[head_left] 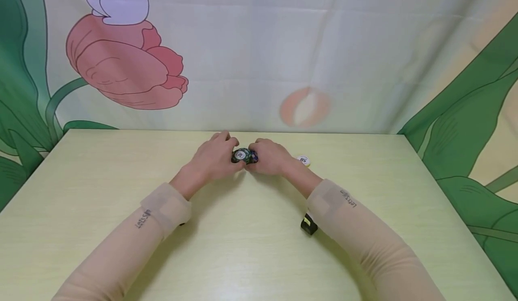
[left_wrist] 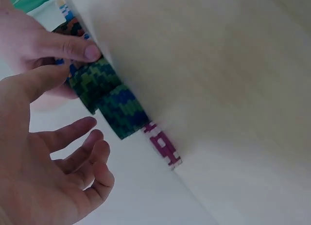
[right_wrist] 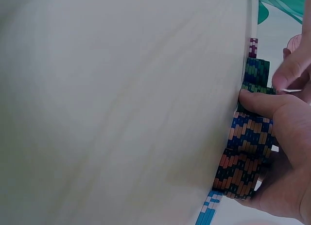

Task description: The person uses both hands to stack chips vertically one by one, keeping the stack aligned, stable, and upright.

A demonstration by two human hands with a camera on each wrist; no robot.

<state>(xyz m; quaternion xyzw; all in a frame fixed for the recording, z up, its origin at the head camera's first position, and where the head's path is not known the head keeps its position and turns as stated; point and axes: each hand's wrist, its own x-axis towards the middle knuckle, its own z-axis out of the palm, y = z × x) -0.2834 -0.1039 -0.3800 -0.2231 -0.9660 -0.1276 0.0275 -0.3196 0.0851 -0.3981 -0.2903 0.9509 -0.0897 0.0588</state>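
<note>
A row of poker chip stacks stands on the table. My right hand (head_left: 269, 156) holds the green poker chip stack (right_wrist: 257, 99), its thumb on the near side; its other fingers are partly hidden behind. My left hand (head_left: 215, 155) is beside that stack with fingers loosely bent and nothing in them. A green-and-blue stack (left_wrist: 122, 111) adjoins the green one, followed by a short purple-and-white stack (left_wrist: 163, 145). Beyond the right thumb are a blue-and-tan stack (right_wrist: 250, 132), an orange-and-black stack (right_wrist: 238, 172) and a blue-and-white stack (right_wrist: 209, 208).
The pale wooden table (head_left: 243, 247) ends at a printed curtain (head_left: 243, 67) just behind the chips. A chip with a white face (head_left: 303, 160) shows past my right wrist. A small black device (head_left: 309, 224) is at the right sleeve.
</note>
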